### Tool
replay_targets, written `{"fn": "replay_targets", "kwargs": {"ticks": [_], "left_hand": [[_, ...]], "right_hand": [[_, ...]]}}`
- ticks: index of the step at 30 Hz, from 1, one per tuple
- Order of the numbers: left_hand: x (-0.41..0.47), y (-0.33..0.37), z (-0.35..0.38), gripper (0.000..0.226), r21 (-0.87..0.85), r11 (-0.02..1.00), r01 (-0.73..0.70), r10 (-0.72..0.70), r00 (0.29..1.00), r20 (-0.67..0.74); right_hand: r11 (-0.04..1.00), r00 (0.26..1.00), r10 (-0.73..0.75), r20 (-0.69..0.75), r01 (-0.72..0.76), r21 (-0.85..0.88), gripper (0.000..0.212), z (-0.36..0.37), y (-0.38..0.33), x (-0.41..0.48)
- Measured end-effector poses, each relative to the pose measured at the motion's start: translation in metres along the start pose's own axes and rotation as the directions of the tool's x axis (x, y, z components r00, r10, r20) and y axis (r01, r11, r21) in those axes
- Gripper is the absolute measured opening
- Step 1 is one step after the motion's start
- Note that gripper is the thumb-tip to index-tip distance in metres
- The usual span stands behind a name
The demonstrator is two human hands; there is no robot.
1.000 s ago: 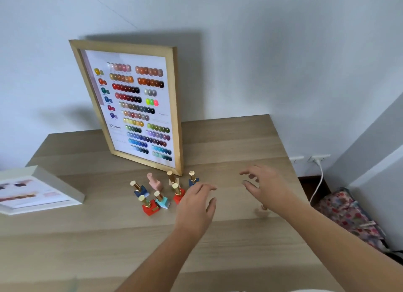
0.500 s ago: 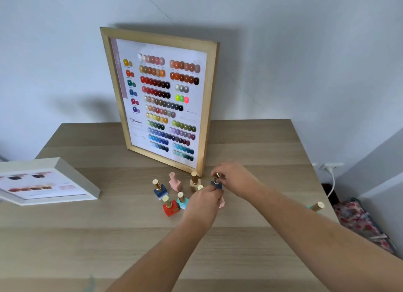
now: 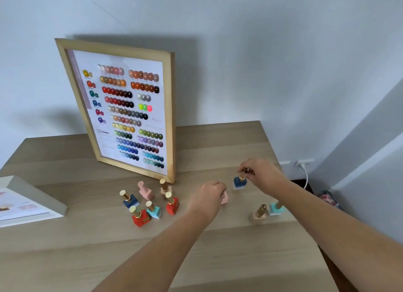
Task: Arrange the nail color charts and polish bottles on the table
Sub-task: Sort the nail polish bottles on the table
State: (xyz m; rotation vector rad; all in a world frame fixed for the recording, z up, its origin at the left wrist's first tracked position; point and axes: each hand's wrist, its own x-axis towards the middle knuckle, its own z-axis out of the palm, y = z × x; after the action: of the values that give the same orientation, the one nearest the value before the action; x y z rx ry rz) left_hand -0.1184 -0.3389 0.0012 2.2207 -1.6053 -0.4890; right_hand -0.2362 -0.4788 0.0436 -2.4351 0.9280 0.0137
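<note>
— What does the right grip hold?
— Its fingers pinch the gold cap of an upright blue bottle.
— And the left grip?
— It is curled around a pink bottle; six other bottles stand on the table to its left.

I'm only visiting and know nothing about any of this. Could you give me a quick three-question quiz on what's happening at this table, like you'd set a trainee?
1. True or false: the left hand is empty.
2. Which bottle does the right hand pinch by its gold cap? A light blue one; B the dark blue bottle; C a beige one.
3. How many red bottles stand on the table?

Key:
1. False: it grips a pale pink bottle.
2. B.
3. Two.
</note>
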Motion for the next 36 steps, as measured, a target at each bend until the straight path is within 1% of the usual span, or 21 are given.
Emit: {"fn": "replay_targets", "kwargs": {"ticks": [4,7,8,14,17,20,23,26,29,32,34,36], "left_hand": [[0.028,0.034,0.018,0.029,-0.006,0.999,-0.032,0.033,0.999,0.042],[0.041,0.051,0.03,0.03,0.019,0.999,-0.049,0.048,0.997,0.068],[0.044,0.055,0.033,0.03,0.023,0.998,-0.054,0.052,0.996,0.073],[0.052,0.066,0.043,0.03,0.036,0.998,-0.042,0.041,0.998,0.038],[0.047,0.063,0.039,0.034,0.017,1.0,-0.024,0.024,1.0,0.009],[0.037,0.052,0.028,0.04,-0.04,0.999,-0.003,0.001,0.999,-0.032],[0.018,0.031,0.01,0.037,-0.038,0.999,0.026,-0.031,0.991,-0.128],[-0.01,0.007,-0.017,0.032,-0.001,0.997,0.073,-0.071,0.964,-0.255],[-0.038,-0.02,-0.04,0.029,0.138,0.977,0.161,-0.092,0.909,-0.406],[-0.064,-0.055,-0.053,0.028,0.048,0.978,0.202,-0.166,0.899,-0.405],[-0.078,-0.08,-0.059,0.027,0.05,0.972,0.232,-0.191,0.891,-0.412],[-0.087,-0.099,-0.062,0.027,0.063,0.95,0.306,-0.264,0.893,-0.366]], "right_hand": [[0.995,0.996,0.094,-0.007,-0.094,-0.04,0.023,-0.016,0.038,-0.017],[0.986,0.987,0.146,0.07,-0.14,-0.087,0.024,-0.024,0.055,-0.024],[0.985,0.985,0.156,0.075,-0.149,-0.088,0.025,-0.025,0.061,-0.027],[0.99,0.991,0.135,0.023,-0.134,-0.044,0.023,-0.022,0.081,-0.036],[0.991,0.992,0.125,0.033,-0.123,-0.05,0.031,-0.025,0.081,-0.036],[0.989,0.992,0.116,0.046,-0.111,-0.098,0.039,-0.031,0.074,-0.035],[0.99,0.997,0.059,0.043,-0.053,-0.131,0.035,-0.033,0.054,-0.029],[0.991,0.997,-0.061,0.04,0.065,-0.113,0.029,-0.022,0.019,-0.017],[0.977,0.976,-0.213,0.045,0.214,-0.023,0.027,-0.001,-0.026,-0.005],[0.942,0.939,-0.335,0.076,0.333,0.034,0.031,0.028,-0.069,0.004],[0.927,0.921,-0.375,0.11,0.373,0.04,0.03,0.047,-0.093,0.008],[0.914,0.904,-0.405,0.139,0.405,0.032,0.029,0.063,-0.112,0.012]]}}
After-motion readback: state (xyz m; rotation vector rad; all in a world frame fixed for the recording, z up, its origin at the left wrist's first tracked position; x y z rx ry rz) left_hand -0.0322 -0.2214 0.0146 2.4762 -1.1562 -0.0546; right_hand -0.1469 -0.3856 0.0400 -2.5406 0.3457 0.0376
